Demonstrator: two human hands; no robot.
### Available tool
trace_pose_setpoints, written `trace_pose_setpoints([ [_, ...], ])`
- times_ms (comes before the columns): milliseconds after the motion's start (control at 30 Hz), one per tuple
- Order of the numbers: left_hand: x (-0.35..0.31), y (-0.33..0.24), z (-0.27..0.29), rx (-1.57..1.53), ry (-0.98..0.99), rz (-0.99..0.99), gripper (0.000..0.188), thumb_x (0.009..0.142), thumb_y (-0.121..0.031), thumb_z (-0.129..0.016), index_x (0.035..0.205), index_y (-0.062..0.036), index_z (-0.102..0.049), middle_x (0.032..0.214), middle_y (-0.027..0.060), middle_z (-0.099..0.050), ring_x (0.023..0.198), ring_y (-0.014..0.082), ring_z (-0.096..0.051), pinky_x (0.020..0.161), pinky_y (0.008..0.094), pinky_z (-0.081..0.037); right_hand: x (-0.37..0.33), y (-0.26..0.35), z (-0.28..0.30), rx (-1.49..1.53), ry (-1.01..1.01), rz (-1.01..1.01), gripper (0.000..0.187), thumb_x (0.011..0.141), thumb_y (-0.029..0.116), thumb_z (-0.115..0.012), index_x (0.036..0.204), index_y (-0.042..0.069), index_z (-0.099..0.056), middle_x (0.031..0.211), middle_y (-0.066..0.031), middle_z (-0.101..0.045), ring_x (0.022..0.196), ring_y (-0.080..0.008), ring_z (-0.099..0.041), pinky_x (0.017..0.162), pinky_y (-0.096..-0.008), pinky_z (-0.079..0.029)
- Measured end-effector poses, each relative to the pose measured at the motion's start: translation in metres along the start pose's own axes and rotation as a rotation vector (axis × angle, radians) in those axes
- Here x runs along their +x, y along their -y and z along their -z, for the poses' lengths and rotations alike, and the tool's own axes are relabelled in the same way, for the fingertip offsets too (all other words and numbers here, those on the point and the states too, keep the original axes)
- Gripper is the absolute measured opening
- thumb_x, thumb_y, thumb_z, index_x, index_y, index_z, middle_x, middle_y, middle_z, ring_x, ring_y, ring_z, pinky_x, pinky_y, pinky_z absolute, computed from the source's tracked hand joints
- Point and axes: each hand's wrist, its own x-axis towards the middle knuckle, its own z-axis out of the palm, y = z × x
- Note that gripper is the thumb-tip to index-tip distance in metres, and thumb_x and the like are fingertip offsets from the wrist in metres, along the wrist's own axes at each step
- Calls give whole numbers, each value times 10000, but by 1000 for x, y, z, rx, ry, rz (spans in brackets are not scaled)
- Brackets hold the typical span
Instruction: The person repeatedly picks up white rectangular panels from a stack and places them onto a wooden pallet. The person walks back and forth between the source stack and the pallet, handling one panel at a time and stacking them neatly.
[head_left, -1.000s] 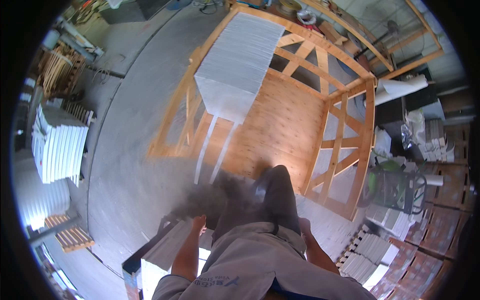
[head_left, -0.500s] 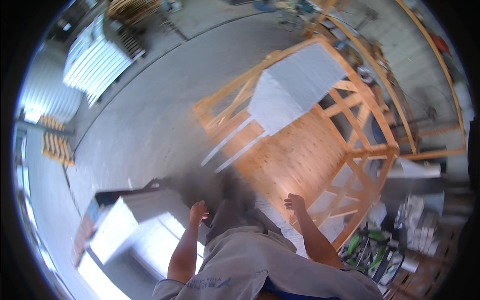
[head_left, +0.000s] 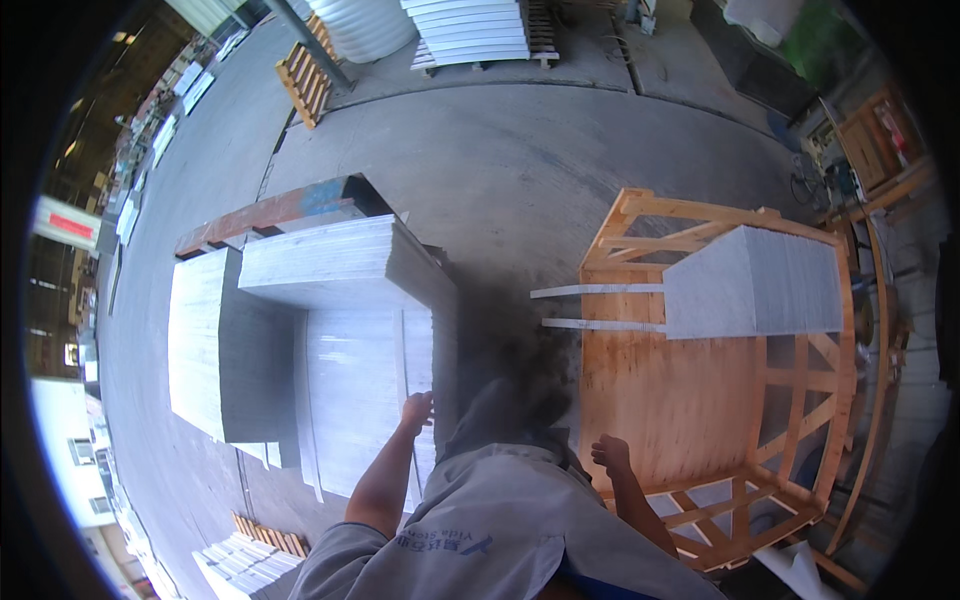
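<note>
My left hand hangs beside the near right edge of a stack of pale grey stone slabs. Its fingers are loosely bent and hold nothing that I can see; whether they touch the slab edge, I cannot tell. My right hand, also loosely bent and bare, is over the near left corner of a wooden crate. Inside the crate, at its far end, stands a block of grey slabs. Two pale strips stick out from it leftward over the crate's edge.
Between stack and crate runs a dark, stained strip of floor. A rusty metal beam lies behind the left slabs, with another slab block at their left. White slabs on a pallet and a leaning wooden pallet stand far off.
My view has swung rightward across the picture's scene: the slab stack now fills the left and the crate sits squarely at right. Both hands stay low at my sides, still with nothing visible in them.
</note>
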Motion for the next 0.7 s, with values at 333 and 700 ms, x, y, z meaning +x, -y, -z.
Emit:
trace_pose_setpoints([
  [333,50,-1,102,-489,-210,-103,600,887,-448,-486,1227,41,-413,1097,239,-541,802,342,-637,612,434,-535,0,127,-235,-541,217,284,264,911,269,-518,987,18,-558,792,-85,-639,575,-142,-584,479,-257,-476],
  [700,146,-137,266,-936,-502,-286,745,882,-559,-426,1294,54,-327,1221,258,-462,991,392,-580,701,489,-532,-15,155,-546,-1046,465,531,530,920,466,-441,1071,-28,-560,851,-116,-639,646,-162,-625,517,-276,-514],
])
